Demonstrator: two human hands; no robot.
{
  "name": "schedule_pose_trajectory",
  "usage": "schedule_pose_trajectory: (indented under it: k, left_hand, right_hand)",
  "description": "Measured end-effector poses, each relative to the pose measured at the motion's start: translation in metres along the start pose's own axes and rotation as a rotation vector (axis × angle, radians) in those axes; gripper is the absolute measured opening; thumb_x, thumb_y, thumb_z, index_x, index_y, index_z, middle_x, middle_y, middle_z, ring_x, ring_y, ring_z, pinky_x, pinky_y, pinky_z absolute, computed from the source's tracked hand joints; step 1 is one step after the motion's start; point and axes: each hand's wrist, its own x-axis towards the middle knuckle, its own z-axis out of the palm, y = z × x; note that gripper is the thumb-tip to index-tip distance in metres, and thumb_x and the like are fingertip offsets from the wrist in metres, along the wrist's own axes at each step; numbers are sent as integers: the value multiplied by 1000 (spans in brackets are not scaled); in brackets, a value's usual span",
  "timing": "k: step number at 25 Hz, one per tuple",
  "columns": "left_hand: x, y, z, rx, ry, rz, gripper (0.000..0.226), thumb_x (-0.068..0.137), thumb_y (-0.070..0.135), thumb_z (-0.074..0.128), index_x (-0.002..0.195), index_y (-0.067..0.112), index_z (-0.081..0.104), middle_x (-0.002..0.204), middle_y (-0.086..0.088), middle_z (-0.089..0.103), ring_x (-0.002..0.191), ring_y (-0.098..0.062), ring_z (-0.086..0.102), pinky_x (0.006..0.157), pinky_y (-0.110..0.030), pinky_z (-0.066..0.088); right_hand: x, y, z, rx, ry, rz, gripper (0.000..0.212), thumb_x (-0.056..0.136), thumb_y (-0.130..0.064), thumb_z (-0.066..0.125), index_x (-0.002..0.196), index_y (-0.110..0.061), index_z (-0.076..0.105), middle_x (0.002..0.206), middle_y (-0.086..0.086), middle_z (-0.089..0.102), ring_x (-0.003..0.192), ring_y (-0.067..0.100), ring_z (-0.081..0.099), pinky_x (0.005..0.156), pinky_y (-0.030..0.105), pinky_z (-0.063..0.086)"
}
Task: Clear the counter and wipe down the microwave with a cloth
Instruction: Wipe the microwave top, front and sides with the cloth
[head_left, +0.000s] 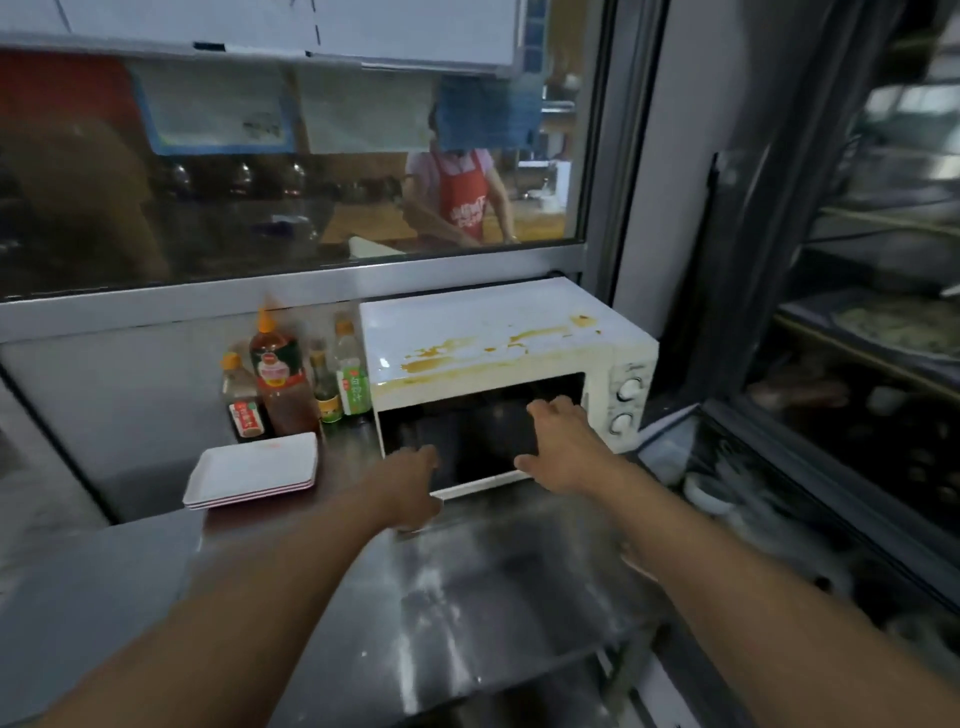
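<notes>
Reading the labels first, I can make out only Chinese characters on the green-and-white label of the clear bottle (352, 371) just left of the microwave (498, 358); the print on the red-labelled big bottle (277, 371), the small dark bottle (244, 402) and the slim dark bottle (324, 387) is too blurred to read, as is the white lettering on the red apron (464, 200) of a person behind the window (291, 171) at twelve o'clock. I see a steel counter (467, 587), dull and smeared, with a stack of white trays (254, 470) at ten o'clock of my hands. The white microwave sits at the counter's far right corner, its top stained with orange-brown spills, two dials at three o'clock of its dark door. My left hand (410, 486) curls its fingers around the door's lower left edge; my right hand (558, 447) lies spread on the door's right side, fingers apart.
</notes>
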Motion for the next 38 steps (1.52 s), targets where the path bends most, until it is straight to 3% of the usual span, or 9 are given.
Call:
schedule_pose_trajectory:
  k: [2, 5, 9, 14, 19, 25, 32, 38]
  left_hand:
    - [8, 28, 11, -16, -40, 73, 53, 84, 27, 60, 130, 12, 41, 127, -15, 49, 115, -31, 51, 84, -29, 41]
    - [22, 68, 27, -32, -93, 152, 54, 83, 24, 62, 131, 9, 41, 127, -16, 49, 115, -30, 50, 93, -36, 45]
    - [45, 120, 46, -11, -108, 198, 55, 84, 25, 63, 131, 8, 41, 128, -16, 49, 117, -31, 50, 93, -34, 45]
    - [81, 171, 82, -11, -146, 167, 46, 83, 23, 62, 125, 8, 49, 126, -14, 56, 119, -30, 52, 94, -35, 44]
    - [112, 203, 128, -41, -196, 45, 55, 85, 25, 62, 134, 15, 40, 136, -10, 47, 124, -26, 47, 98, -33, 42]
    - [125, 213, 161, -42, -204, -34, 52, 86, 27, 61, 133, 20, 41, 133, -7, 48, 120, -25, 50, 93, -35, 43]
    - [124, 205, 165, -26, -224, -57, 52, 86, 28, 61, 134, 20, 40, 134, -7, 47, 123, -25, 47, 99, -38, 42]
    - [116, 188, 135, -80, -159, -28, 51, 86, 26, 62, 133, 21, 42, 132, -4, 49, 120, -23, 49, 96, -34, 43]
  right_hand:
    - [-15, 35, -2, -16, -6, 83, 64, 84, -36, 64, 134, -10, 35, 133, 16, 33, 127, 36, 32, 103, 42, 37]
    - [-30, 87, -4, -17, -20, 191, 69, 83, -37, 64, 138, -10, 33, 137, 18, 31, 130, 38, 30, 106, 43, 35]
    - [-36, 160, -2, 8, -36, 276, 67, 83, -39, 63, 137, -11, 35, 136, 18, 32, 129, 39, 31, 106, 43, 35]
    - [-17, 245, 18, -37, -158, 319, 71, 83, -43, 63, 139, -14, 32, 141, 19, 31, 132, 38, 32, 108, 44, 35]
    - [6, 305, 70, -48, -385, 223, 73, 85, -43, 61, 145, -22, 25, 148, 17, 25, 137, 36, 24, 112, 42, 29]
    - [13, 331, 128, -67, -423, 156, 73, 86, -47, 57, 146, -32, 18, 147, 16, 19, 134, 39, 22, 107, 47, 32]
    - [20, 328, 139, -122, -282, 133, 50, 88, -15, 55, 133, -17, 33, 133, 15, 33, 121, 34, 38, 96, 45, 44]
    - [18, 303, 104, 51, -215, 194, 44, 87, -6, 54, 128, -12, 40, 130, 15, 39, 117, 30, 43, 95, 36, 45]
